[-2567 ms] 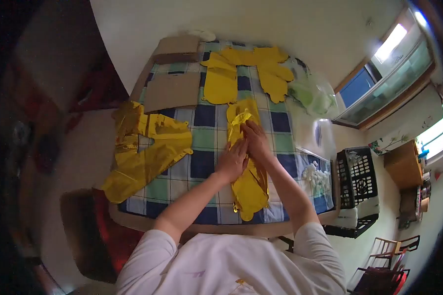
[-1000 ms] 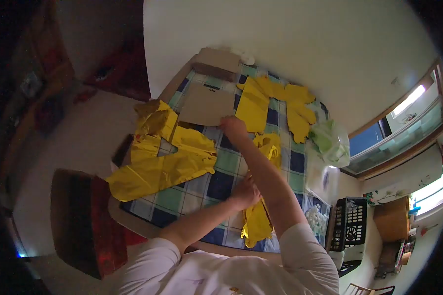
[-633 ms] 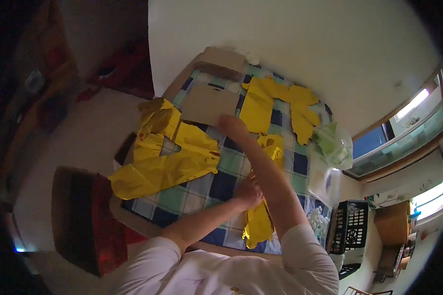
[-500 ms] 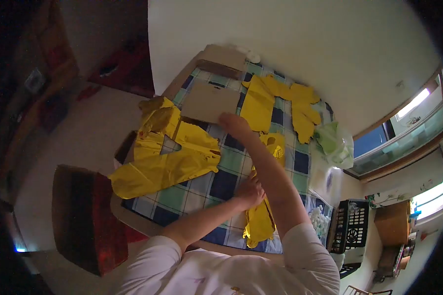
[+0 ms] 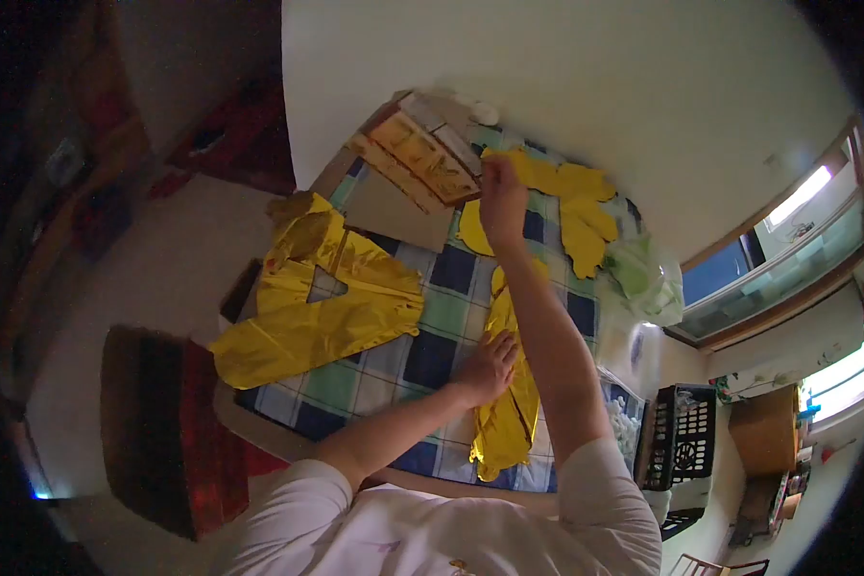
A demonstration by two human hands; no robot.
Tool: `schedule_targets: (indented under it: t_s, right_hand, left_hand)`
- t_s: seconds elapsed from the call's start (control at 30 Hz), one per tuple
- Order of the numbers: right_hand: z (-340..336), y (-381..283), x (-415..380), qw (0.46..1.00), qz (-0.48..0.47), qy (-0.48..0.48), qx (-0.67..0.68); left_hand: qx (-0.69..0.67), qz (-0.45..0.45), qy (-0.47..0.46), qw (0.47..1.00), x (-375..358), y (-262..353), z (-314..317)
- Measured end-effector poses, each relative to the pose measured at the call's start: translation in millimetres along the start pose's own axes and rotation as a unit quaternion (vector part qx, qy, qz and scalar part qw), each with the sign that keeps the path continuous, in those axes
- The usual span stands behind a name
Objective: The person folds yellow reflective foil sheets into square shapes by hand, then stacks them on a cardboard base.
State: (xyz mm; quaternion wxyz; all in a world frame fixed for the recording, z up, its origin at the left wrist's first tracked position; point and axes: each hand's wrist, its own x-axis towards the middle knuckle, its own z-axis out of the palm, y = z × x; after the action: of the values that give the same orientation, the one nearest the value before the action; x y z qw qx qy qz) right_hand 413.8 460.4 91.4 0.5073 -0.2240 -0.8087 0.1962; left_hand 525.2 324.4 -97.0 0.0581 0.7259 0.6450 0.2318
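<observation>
My left hand (image 5: 488,369) lies with its fingers spread on the narrow yellow foil piece (image 5: 505,422) at the near middle of the checked cloth (image 5: 435,357). Farther off, my right hand (image 5: 503,205) is closed at the right edge of a raised, tilted cardboard piece (image 5: 422,154) with an orange printed face. Under that piece a plain brown cardboard sheet (image 5: 394,213) lies flat. A large yellow foil piece (image 5: 326,322) is spread out on the left. Another yellow foil shape (image 5: 583,206) lies beyond my right hand.
A pale green plastic bag (image 5: 643,278) sits at the cloth's right edge. Black crates (image 5: 684,442) stand to the right, beside a clear container (image 5: 624,418). On the left is a dark red and brown box (image 5: 173,432). A white wall rises behind the table.
My right hand has moved away from me, and a cardboard piece at the back is now tilted up, showing its printed face. My left hand has flattened on the foil.
</observation>
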Motion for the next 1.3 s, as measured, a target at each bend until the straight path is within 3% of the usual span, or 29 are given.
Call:
schedule_targets:
  t_s: [0.17,0.27,0.37,0.4,0.47,0.57,0.67,0.73,0.83,0.9,0.93,1.0,1.03,1.1,1.17,1.2,1.3]
  right_hand:
    - [-26.6,-11.9,6.9,0.998,0.021,0.054,0.021]
    - [-7.9,28.4,-13.7,0.992,0.071,-0.038,0.094]
    - [16.1,66.0,-47.0,0.949,0.047,-0.227,-0.214]
    - [19.0,76.0,-54.4,0.963,0.066,-0.213,-0.149]
    - [21.3,89.1,-58.5,0.977,0.099,-0.186,-0.019]
    - [-4.5,55.2,-46.3,0.962,0.191,-0.192,-0.021]
    - [-56.8,18.5,-54.3,0.979,0.152,-0.125,-0.047]
    - [-93.2,18.2,-73.7,0.988,0.126,-0.075,0.036]
    - [-149.7,18.7,-116.5,0.997,0.036,-0.034,0.050]
    - [-181.3,24.8,-153.6,0.997,0.043,-0.063,0.018]
    - [-193.3,22.9,-169.3,0.996,0.045,-0.077,0.005]
    - [-215.8,6.9,-192.7,0.992,0.034,-0.098,-0.068]
    - [-224.5,0.5,-202.6,0.988,0.027,-0.109,-0.103]
    - [-233.3,7.6,-231.1,0.983,0.051,-0.118,-0.132]
    - [-238.8,9.2,-254.8,0.979,0.080,-0.121,-0.144]
    - [-241.1,2.7,-261.0,0.976,0.093,-0.131,-0.147]
    - [-240.6,7.7,-296.4,0.968,0.089,-0.158,-0.171]
  left_hand:
    - [0.024,0.017,0.047,0.998,-5.2,-0.5,2.8]
    - [0.029,0.015,0.016,0.999,-4.6,1.1,-10.4]
    - [0.029,0.011,-0.054,0.998,-3.7,5.8,-32.8]
    - [0.030,0.009,-0.080,0.996,-4.0,5.5,-37.1]
    - [0.045,0.019,-0.048,0.998,-3.5,1.8,-26.0]
    - [0.079,0.023,0.007,0.997,0.5,-5.0,13.6]
    - [0.059,0.008,0.004,0.998,-2.8,2.0,1.1]
    - [0.036,0.001,0.000,0.999,-2.1,-0.1,-3.6]
    - [0.020,0.007,0.008,1.000,-1.8,-2.0,2.0]
    - [0.018,0.006,-0.008,1.000,-2.7,1.3,-11.2]
    - [0.025,0.005,0.045,0.999,-1.2,1.3,-3.5]
    - [-0.102,-0.066,0.013,0.993,-2.5,2.0,-6.7]
    - [-0.163,-0.103,-0.003,0.981,-2.8,2.0,-17.1]
    - [-0.332,-0.143,0.059,0.931,-4.1,-3.0,-39.3]
    - [-0.546,-0.184,0.132,0.807,-5.7,-49.4,-12.6]
    - [-0.665,-0.202,0.171,0.699,-7.3,-83.6,21.9]
    - [-0.443,-0.298,0.175,0.827,-29.8,-50.6,-57.4]
